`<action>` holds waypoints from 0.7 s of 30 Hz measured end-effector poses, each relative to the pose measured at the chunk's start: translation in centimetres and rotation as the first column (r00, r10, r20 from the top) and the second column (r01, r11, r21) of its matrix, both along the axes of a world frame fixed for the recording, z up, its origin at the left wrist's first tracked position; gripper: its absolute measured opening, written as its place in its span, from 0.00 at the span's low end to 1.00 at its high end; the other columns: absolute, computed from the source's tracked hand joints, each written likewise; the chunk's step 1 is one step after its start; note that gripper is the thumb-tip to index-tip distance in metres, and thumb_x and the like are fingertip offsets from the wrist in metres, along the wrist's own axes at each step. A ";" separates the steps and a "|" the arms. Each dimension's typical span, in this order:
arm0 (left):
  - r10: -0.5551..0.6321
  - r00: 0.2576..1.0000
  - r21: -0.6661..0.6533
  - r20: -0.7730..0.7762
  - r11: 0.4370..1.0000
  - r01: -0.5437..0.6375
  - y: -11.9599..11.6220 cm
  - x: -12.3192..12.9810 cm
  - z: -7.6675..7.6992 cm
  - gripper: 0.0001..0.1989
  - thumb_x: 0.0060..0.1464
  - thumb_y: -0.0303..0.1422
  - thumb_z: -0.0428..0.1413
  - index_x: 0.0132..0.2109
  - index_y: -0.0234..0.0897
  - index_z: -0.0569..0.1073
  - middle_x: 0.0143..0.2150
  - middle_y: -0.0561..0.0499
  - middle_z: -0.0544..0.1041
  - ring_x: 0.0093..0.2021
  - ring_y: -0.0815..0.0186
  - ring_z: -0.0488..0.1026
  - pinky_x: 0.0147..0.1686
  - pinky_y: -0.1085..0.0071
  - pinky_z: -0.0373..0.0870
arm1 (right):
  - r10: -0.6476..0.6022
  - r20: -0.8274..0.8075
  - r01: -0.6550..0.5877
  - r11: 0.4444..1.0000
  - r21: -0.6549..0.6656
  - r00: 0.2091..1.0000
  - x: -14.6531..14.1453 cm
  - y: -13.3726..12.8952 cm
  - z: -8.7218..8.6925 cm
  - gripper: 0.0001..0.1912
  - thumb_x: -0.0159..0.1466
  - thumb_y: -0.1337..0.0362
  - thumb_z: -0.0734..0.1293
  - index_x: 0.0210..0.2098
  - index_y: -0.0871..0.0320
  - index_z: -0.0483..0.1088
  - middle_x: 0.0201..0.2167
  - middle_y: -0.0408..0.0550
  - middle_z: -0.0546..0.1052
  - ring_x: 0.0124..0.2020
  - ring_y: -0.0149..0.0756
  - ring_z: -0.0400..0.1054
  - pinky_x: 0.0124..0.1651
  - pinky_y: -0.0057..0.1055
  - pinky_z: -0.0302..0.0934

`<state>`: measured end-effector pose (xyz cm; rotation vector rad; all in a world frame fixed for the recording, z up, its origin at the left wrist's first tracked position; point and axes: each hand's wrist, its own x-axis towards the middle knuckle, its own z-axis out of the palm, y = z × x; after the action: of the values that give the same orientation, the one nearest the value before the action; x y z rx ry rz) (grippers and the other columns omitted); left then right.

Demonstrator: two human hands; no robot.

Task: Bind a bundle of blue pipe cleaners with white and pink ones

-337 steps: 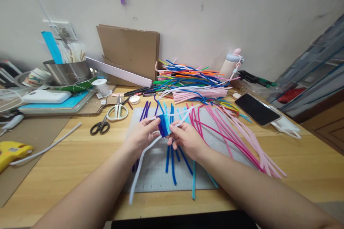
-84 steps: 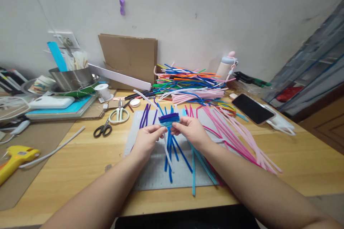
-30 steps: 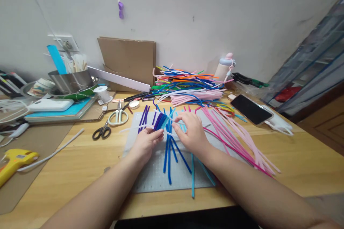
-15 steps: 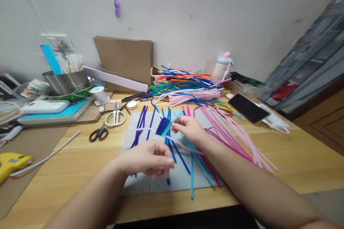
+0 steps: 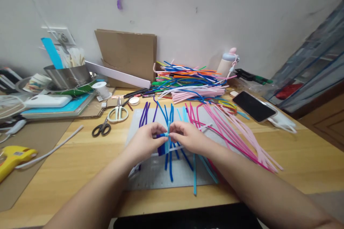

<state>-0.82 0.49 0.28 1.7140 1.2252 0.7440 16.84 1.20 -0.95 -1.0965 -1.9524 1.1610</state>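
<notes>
Between my two hands is a small woven piece of pipe cleaners [image 5: 162, 149], banded from purple through blue to light blue, with white pipe cleaners running out of both sides. My left hand [image 5: 150, 138] pinches its purple and blue side. At its light-blue edge, my right hand [image 5: 185, 136] pinches a light-blue pipe cleaner [image 5: 169, 127] whose end stands up between the fingertips. Below them lies a grey board [image 5: 153, 179] with loose purple, blue, light-blue and pink pipe cleaners [image 5: 242, 136] spread over it, some reaching past its right edge.
Black scissors [image 5: 101, 129] and white-handled scissors [image 5: 117, 113] lie at the left. A yellow glue gun [image 5: 18, 155] rests on cardboard at the far left. Behind the board is a heap of mixed pipe cleaners [image 5: 188, 82]. A phone [image 5: 254, 106] and a bottle [image 5: 227, 65] are at the right.
My left hand has come up from below and now grips the woven piece. My right hand stays at its light-blue edge, and the piece has moved slightly down and nearer me.
</notes>
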 end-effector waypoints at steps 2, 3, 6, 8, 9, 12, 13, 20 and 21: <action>-0.001 1.000 -0.053 -0.008 0.999 0.000 0.3 0.1 -0.4 0.08 0.42 0.32 0.57 0.33 0.34 0.72 0.31 0.49 0.76 0.33 0.65 0.72 0.34 0.70 0.67 | -0.003 -0.080 -0.005 0.995 -0.098 0.997 -0.1 0.3 -0.1 0.03 0.57 0.66 0.61 0.30 0.59 0.63 0.23 0.40 0.69 0.25 0.29 0.64 0.29 0.26 0.57; -0.004 1.000 -0.075 -0.013 0.997 0.003 0.4 0.1 -0.5 0.09 0.41 0.33 0.58 0.32 0.34 0.72 0.31 0.48 0.76 0.32 0.64 0.72 0.34 0.70 0.67 | -0.008 -0.101 -0.006 0.991 -0.136 0.995 -0.1 0.4 -0.1 0.03 0.56 0.66 0.61 0.30 0.59 0.63 0.23 0.40 0.68 0.25 0.28 0.64 0.29 0.26 0.57; -0.016 1.000 -0.138 0.001 0.990 0.016 0.8 0.0 -0.9 0.12 0.40 0.34 0.59 0.34 0.33 0.74 0.32 0.47 0.78 0.33 0.63 0.73 0.35 0.69 0.67 | -0.028 -0.102 0.009 0.983 -0.183 0.994 -0.1 0.6 -0.1 0.05 0.55 0.64 0.63 0.28 0.60 0.63 0.21 0.39 0.66 0.23 0.27 0.63 0.27 0.25 0.56; -0.041 0.999 -0.181 0.015 0.983 0.043 0.9 -0.2 -1.2 0.14 0.40 0.35 0.59 0.35 0.33 0.76 0.32 0.47 0.78 0.33 0.63 0.73 0.35 0.69 0.67 | -0.041 -0.107 0.018 0.978 -0.207 0.993 -0.1 0.7 -0.1 0.05 0.54 0.65 0.63 0.26 0.60 0.62 0.19 0.38 0.66 0.22 0.27 0.63 0.26 0.25 0.56; -0.061 0.998 -0.201 0.024 0.977 0.065 1.0 -0.3 -1.3 0.14 0.40 0.36 0.59 0.35 0.33 0.76 0.32 0.47 0.78 0.32 0.63 0.73 0.35 0.69 0.67 | -0.046 -0.114 0.019 0.974 -0.225 0.992 -0.1 0.7 -0.1 0.05 0.54 0.65 0.63 0.25 0.60 0.62 0.19 0.38 0.66 0.21 0.27 0.63 0.26 0.25 0.56; -0.121 0.992 -0.251 0.035 0.960 0.126 1.1 -0.6 -1.5 0.14 0.41 0.38 0.58 0.35 0.33 0.77 0.31 0.48 0.79 0.30 0.64 0.72 0.34 0.70 0.66 | -0.043 -0.120 0.008 0.961 -0.278 0.992 -0.1 0.8 -0.2 0.06 0.53 0.65 0.63 0.24 0.60 0.62 0.17 0.37 0.66 0.20 0.27 0.64 0.25 0.25 0.56; -0.129 0.991 -0.260 0.028 0.957 0.132 1.1 -0.6 -1.5 0.15 0.41 0.39 0.58 0.34 0.33 0.78 0.31 0.48 0.79 0.30 0.64 0.72 0.33 0.70 0.66 | -0.037 -0.119 0.000 0.957 -0.289 0.992 -0.1 0.8 -0.3 0.06 0.53 0.64 0.64 0.24 0.60 0.62 0.17 0.37 0.66 0.19 0.27 0.64 0.25 0.25 0.55; -0.121 0.992 -0.247 0.021 0.961 0.122 1.2 -0.6 -1.4 0.17 0.41 0.40 0.59 0.36 0.34 0.77 0.33 0.48 0.79 0.33 0.64 0.72 0.36 0.71 0.65 | -0.036 -0.148 -0.015 0.945 -0.328 0.988 -0.1 0.8 -0.3 0.09 0.52 0.61 0.66 0.24 0.60 0.63 0.17 0.37 0.66 0.18 0.25 0.62 0.23 0.23 0.55; -0.127 0.991 -0.248 0.041 0.959 0.133 1.2 -0.6 -1.5 0.16 0.41 0.40 0.58 0.36 0.34 0.77 0.33 0.48 0.79 0.33 0.64 0.72 0.36 0.71 0.65 | -0.037 -0.149 -0.015 0.944 -0.330 0.988 -0.1 0.8 -0.2 0.09 0.52 0.61 0.66 0.24 0.61 0.63 0.17 0.37 0.66 0.18 0.24 0.61 0.23 0.23 0.55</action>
<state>-1.42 1.68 -1.18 1.5545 1.1261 0.5065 16.74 1.96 -1.18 -1.1429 -1.6695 1.5594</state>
